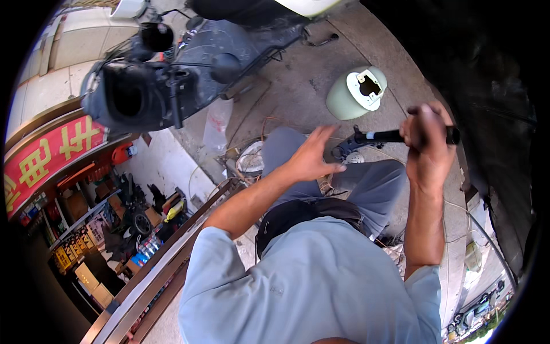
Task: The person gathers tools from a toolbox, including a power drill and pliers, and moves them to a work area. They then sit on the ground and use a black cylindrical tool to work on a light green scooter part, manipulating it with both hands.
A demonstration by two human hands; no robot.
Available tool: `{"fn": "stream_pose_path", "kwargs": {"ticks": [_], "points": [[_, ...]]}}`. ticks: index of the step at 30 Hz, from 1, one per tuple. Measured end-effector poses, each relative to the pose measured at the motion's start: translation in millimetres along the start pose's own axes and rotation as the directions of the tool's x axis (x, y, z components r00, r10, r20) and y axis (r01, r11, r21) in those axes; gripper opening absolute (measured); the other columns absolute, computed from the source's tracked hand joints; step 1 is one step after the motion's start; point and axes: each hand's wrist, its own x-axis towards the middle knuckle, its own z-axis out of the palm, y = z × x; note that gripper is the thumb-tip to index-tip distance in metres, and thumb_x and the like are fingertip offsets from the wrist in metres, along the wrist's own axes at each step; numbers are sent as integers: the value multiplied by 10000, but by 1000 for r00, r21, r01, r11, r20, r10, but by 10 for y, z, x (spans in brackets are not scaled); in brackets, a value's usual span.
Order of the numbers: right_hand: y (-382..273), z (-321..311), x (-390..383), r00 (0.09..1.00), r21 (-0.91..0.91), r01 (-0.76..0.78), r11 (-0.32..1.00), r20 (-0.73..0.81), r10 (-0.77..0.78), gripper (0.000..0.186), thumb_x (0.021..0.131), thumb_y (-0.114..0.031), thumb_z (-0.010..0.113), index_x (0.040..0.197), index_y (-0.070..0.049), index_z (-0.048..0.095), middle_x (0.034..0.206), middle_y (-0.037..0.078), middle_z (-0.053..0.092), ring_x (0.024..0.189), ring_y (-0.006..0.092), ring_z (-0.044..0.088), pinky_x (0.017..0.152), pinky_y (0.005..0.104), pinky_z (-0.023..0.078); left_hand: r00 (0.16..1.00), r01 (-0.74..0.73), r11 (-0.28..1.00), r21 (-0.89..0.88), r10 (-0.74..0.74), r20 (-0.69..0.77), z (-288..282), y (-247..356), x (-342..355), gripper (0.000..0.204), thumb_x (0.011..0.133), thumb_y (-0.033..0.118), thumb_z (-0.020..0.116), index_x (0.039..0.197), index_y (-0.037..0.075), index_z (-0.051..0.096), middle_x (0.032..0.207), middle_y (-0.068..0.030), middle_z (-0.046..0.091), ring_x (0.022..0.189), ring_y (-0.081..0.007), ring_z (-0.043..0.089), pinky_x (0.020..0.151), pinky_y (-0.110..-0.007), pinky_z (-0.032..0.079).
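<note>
The black tube extends above the person's knees, partly hidden by the right hand, whose blurred fingers curl around it. The left hand holds its fingers spread near the tube's dark fitting, its details hard to discern. Beyond, a pale green shell rests on the ground.

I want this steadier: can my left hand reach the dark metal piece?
Probably yes: your left hand looks open beside the dark metal piece, nothing visible between; your right hand holds the black tube.
</note>
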Motion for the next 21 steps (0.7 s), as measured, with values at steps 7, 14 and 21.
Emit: {"fn": "stream_pose_path", "kwargs": {"ticks": [7, 14, 21], "points": [[1626, -9, 660, 952, 20, -104, 994, 293, 93, 261, 915, -267, 719, 996, -21, 689, 688, -9, 576, 500, 44, 480, 456, 214, 365, 999, 40, 858, -512, -38, 15, 1052, -1460, 894, 383, 862, 69, 736, 1211, -1, 597, 959, -51, 656, 894, -136, 608, 805, -293, 495], [3765, -1616, 1493, 897, -865, 387, 320, 433, 86, 897, 752, -396, 851, 1449, -5, 442, 1281, 214, 601, 1253, 355, 552, 1085, 424, 437, 905, -102, 823, -559, -156, -395, 853, -2335, 1019, 366, 994, 217, 656, 734, 70, 444, 593, -8, 442, 503, -95, 424, 492, -274, 390], [4636, -1620, 1689, 919, -916, 390, -94, 381, 99, 868, 773, -503, 778, 1393, 17, 465, 1254, 207, 630, 1266, 323, 536, 1221, 475, 223, 861, -96, 887, -451, -154, -486, 654, -2676, 907, 373, 978, 151, 679, 714, 98, 422, 595, 16, 444, 501, -80, 430, 465, -252, 337]]}}
